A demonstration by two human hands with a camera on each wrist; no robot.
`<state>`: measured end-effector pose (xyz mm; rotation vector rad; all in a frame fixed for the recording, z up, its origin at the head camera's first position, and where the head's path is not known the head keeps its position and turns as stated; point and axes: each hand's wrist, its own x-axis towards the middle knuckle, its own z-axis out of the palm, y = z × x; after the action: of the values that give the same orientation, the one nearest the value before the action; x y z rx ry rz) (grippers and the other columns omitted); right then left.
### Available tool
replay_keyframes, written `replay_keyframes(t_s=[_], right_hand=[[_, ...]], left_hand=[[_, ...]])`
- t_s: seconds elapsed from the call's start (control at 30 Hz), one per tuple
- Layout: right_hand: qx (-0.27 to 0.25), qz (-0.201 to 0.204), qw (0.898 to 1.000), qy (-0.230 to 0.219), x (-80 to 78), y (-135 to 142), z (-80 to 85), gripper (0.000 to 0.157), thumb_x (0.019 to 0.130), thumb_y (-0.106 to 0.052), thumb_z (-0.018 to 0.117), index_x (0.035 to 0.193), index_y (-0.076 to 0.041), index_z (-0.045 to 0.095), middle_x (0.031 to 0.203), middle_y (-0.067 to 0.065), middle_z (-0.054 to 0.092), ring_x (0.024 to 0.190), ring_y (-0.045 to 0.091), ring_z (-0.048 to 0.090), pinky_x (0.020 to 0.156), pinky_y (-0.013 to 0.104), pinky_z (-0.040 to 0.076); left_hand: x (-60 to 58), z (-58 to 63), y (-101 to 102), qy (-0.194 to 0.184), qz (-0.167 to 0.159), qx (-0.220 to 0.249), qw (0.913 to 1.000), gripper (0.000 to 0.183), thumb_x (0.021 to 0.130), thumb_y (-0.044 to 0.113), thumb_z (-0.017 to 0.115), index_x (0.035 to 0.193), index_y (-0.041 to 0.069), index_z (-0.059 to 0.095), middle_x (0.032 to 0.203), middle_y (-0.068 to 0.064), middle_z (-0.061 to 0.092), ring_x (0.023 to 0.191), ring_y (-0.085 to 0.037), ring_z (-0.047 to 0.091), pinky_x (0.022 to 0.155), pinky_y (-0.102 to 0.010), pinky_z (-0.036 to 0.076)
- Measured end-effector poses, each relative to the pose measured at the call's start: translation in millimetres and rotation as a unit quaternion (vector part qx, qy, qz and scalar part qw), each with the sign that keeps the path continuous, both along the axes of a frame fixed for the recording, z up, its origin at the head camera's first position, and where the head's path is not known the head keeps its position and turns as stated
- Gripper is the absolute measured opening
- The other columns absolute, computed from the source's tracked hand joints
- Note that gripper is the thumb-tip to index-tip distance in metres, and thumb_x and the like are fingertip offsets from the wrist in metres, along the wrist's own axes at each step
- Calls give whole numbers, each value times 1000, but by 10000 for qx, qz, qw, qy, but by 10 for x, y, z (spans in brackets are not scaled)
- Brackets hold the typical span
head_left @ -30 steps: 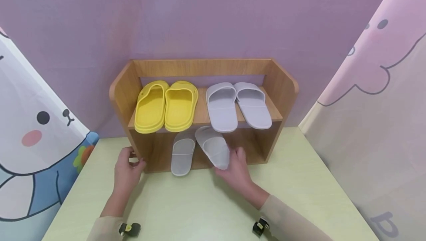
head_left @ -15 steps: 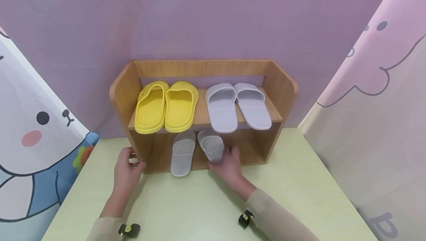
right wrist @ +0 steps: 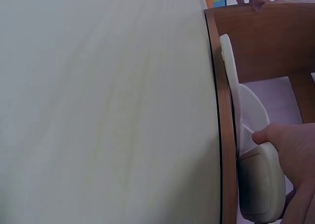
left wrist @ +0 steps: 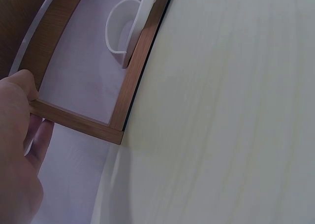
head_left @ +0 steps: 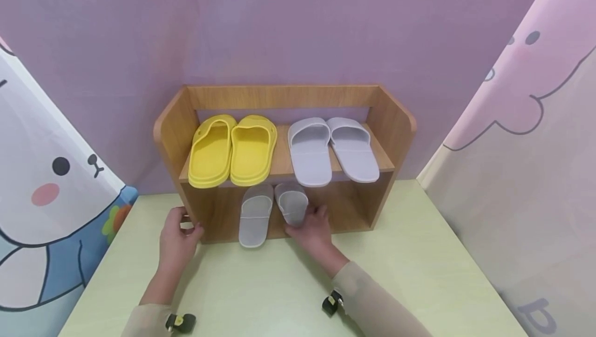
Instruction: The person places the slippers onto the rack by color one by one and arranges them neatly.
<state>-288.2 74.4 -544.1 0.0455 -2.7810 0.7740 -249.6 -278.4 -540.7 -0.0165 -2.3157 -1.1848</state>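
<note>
A two-tier wooden shoe rack stands against the back wall. My left hand pinches the edge of its left side panel, thumb on one face and fingers on the other in the left wrist view. On the lower tier my right hand grips a grey slipper by its heel end. In the right wrist view the slipper's sole is tilted, with the thumb along its edge. A matching grey slipper lies to its left, its heel jutting past the shelf's front edge.
Yellow clogs and pale lilac slippers sit in pairs on the upper shelf, close above the right hand. The rack stands on a pale green table. Printed cloths hang on both sides.
My right hand has moved left and inward with the grey slipper, which now sits deeper in the lower tier, nearer its match. My left hand has stayed on the side panel.
</note>
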Motion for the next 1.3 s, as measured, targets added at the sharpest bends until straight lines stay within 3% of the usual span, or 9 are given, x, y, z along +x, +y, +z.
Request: replay_keyframes(t_s=[0.23, 0.37, 0.6, 0.83, 1.07, 1.3], right_hand=[[348, -90, 9983, -453, -6, -65, 14, 113, 79, -68, 88, 145, 16, 52, 132, 35, 48, 123, 49, 56, 98, 56, 61], [430, -23, 9974, -578, -29, -62, -21, 116, 75, -67, 92, 146, 15, 51, 135, 37, 48, 126, 50, 53, 101, 57, 59], [291, 753, 9919, -976, 8, -48, -2, 123, 71, -51, 102, 157, 15, 43, 156, 42, 46, 149, 67, 31, 120, 71, 40], [-214, 1136, 9874, -1081, 123, -87, 95, 125, 68, -35, 105, 157, 19, 35, 154, 48, 40, 143, 72, 33, 111, 77, 45], [-122, 1138, 9888, -956, 91, -151, 53, 123, 70, -46, 104, 156, 16, 41, 154, 46, 44, 142, 74, 37, 110, 77, 48], [13, 1206, 9902, -711, 94, -163, 1, 118, 72, -54, 101, 151, 15, 48, 148, 41, 52, 132, 62, 49, 98, 62, 59]], left_hand=[[13, 14, 7, -24, -5, 57, 10000, 44, 94, -7, 74, 133, -1, 55, 127, -19, 62, 109, -42, 70, 75, -3, 51], [11, 16, 13, -50, -16, 12, 10000, 44, 95, -7, 74, 134, -1, 54, 127, -19, 62, 110, -41, 70, 76, -2, 50], [7, 7, 14, -65, -3, -15, 10000, 45, 95, -7, 74, 134, 0, 55, 128, -18, 62, 109, -40, 71, 76, -2, 49], [5, 3, 9, -72, 8, 8, 10000, 44, 94, -7, 74, 133, -1, 54, 127, -19, 62, 108, -42, 71, 75, -2, 50], [9, 5, 6, -82, 0, -47, 10000, 45, 95, -7, 74, 134, -1, 54, 129, -20, 61, 110, -40, 70, 76, -2, 49], [9, 7, 8, 25, -33, -29, 10000, 43, 94, -8, 74, 132, -2, 54, 127, -19, 62, 111, -37, 68, 76, -1, 49]])
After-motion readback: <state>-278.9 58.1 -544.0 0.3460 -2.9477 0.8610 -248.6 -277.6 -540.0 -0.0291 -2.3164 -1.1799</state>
